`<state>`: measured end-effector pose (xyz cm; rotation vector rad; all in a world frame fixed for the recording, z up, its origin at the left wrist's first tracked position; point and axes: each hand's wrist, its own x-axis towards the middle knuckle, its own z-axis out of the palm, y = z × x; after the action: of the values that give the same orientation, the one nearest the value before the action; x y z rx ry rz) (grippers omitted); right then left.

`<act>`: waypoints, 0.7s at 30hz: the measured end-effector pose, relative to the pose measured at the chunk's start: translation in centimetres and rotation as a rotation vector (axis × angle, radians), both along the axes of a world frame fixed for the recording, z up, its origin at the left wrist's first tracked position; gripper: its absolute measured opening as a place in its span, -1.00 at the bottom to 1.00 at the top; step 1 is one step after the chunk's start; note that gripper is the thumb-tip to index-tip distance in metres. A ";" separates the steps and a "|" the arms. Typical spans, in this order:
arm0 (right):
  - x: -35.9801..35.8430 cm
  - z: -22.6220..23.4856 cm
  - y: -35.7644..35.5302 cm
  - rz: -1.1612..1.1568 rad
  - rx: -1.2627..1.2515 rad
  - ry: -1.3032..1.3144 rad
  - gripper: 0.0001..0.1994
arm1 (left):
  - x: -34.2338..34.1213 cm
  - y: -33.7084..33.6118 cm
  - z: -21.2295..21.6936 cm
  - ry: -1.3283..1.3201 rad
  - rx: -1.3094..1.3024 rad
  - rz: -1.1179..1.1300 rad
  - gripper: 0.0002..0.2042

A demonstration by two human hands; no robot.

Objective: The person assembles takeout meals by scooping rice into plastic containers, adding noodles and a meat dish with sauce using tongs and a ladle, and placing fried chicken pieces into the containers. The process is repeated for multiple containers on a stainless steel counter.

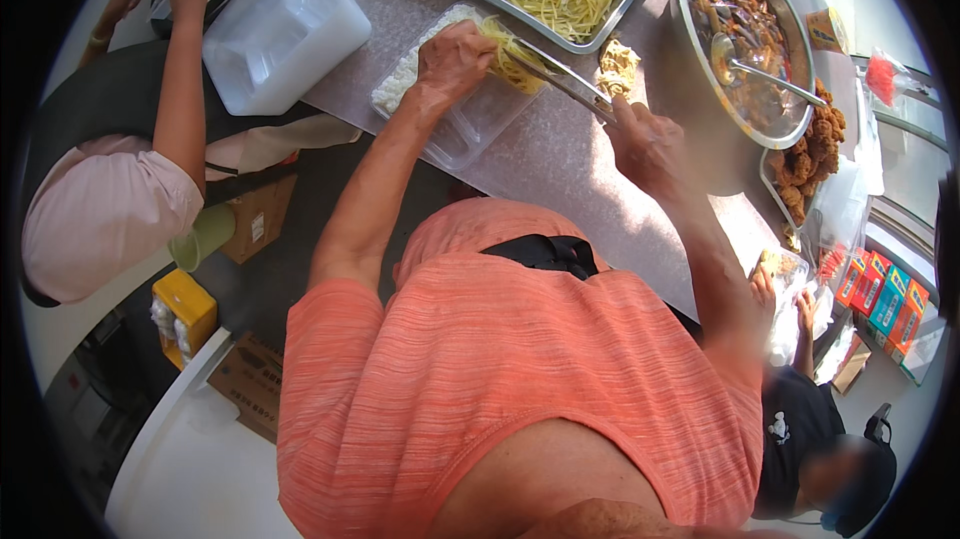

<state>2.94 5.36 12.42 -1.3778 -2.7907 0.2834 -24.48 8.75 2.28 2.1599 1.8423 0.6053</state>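
A clear plastic meal box with compartments lies at the table's near edge, white rice in its left part. My right hand grips metal tongs, their tips at a clump of pale yellow shreds, perhaps potato, in the box's upper right part. Over the box, beside that clump, my left hand has its fingers curled in; what they hold, if anything, is hidden. Just beyond lies a metal tray heaped with the same shreds.
An oval steel basin of saucy food with a ladle stands right, above fried pieces. Yellowish food lies near the tongs. Stacked clear boxes stand left, beside a person. Another person is at lower right.
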 end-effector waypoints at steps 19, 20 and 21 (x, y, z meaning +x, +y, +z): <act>-0.4 -1.9 1.7 -0.084 0.022 0.256 -0.71 | -2.4 3.2 -0.7 -0.140 0.038 0.069 -0.82; -0.2 -2.2 2.3 -0.134 -0.006 0.220 -0.68 | -1.8 3.6 0.2 -0.057 0.014 0.052 -0.81; -0.2 -2.2 3.0 -0.166 0.019 0.187 -0.68 | -1.8 3.9 0.0 0.000 0.061 0.017 -0.82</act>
<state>2.75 8.32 10.25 -1.4837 -2.5068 0.3595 -26.31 12.63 2.31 2.1845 1.8673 0.6735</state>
